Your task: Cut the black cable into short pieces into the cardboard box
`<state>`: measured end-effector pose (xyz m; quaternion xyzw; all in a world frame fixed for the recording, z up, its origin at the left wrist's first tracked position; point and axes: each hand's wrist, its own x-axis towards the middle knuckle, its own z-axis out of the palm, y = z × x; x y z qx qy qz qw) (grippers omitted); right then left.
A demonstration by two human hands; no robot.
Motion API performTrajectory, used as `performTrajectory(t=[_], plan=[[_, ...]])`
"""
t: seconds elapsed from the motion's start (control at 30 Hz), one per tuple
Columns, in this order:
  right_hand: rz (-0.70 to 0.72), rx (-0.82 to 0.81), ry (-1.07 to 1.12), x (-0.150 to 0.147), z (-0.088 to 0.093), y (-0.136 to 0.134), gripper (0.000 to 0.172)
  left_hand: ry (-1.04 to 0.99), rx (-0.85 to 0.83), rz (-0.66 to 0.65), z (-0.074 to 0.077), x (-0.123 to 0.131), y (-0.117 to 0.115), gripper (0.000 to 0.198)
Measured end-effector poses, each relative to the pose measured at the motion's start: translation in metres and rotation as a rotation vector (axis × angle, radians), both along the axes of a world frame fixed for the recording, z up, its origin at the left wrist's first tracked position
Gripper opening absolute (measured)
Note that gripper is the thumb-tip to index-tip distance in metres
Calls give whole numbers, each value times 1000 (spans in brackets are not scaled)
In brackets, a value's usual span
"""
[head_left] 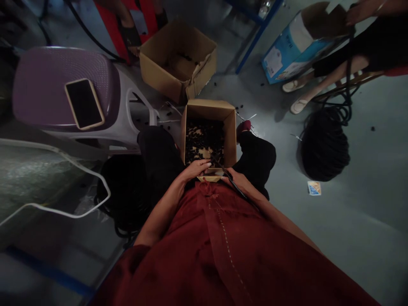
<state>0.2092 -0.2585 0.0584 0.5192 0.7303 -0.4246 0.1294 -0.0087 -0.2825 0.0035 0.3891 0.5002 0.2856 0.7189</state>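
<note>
A cardboard box (230, 140) stands between my knees, with many small black pieces (204, 131) scattered over its bottom. My left hand (196, 168) is over the box's near edge, its fingers closed together; what they hold, if anything, I cannot make out. A long thin black cord (236, 187) slants from near my left fingertips, under my right hand and down along my right forearm. My right hand (238, 179) is closed on this cord at the box's near right corner. Its fingers are partly hidden.
A purple-topped stool (41, 89) bears a phone (84, 104) on my left. Beyond my box sits a larger cardboard box (162, 85). To the right are a blue box (287, 51), a coil of black cord (325, 144) and a seated person's legs (314, 87).
</note>
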Motion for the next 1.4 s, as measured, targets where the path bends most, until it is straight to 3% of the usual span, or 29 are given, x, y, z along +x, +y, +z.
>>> performTrajectory(t=[0.23,0.63,0.83,1.07,1.2,1.4], plan=[[19,39,-34,3,-1,-1,39,-58,-22,20,-2,3,1,40],[2,41,-37,5,-4,-3,40,-248,-78,22,0,5,0,47],[-61,-36,75,5,-7,-1,46,-29,13,26,0,5,3,34],[-53,-110,13,3,-11,1,51,542,368,-35,-7,7,0,24],[-30,-76,-19,-2,-12,-1,48,577,349,-5,-6,7,-1,22],[7,-14,-18,-5,-12,-2,36,415,254,38,-5,7,1,25]])
